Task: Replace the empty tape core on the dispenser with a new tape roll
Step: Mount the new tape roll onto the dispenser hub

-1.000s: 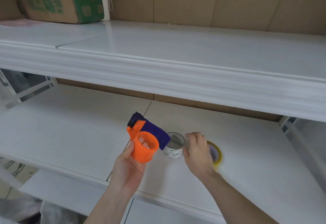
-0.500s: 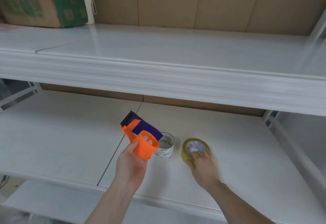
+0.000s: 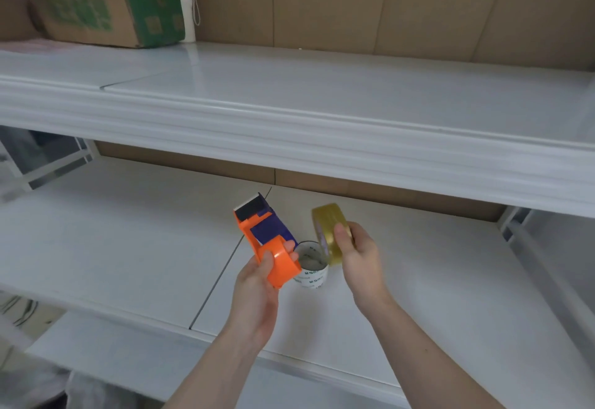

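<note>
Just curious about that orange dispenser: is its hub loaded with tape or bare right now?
Bare. The dispenser hub shows only orange plastic; the new tape roll is apart, in the right hand.

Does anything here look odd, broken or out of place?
Nothing stands out. The left hand holds the orange dispenser, the right hand holds the yellowish tape roll, and the empty white core stands upright on the shelf between them.

The person is wearing nothing on either forearm; left hand (image 3: 257, 296) and right hand (image 3: 360, 260) are showing bare, ringless.
</note>
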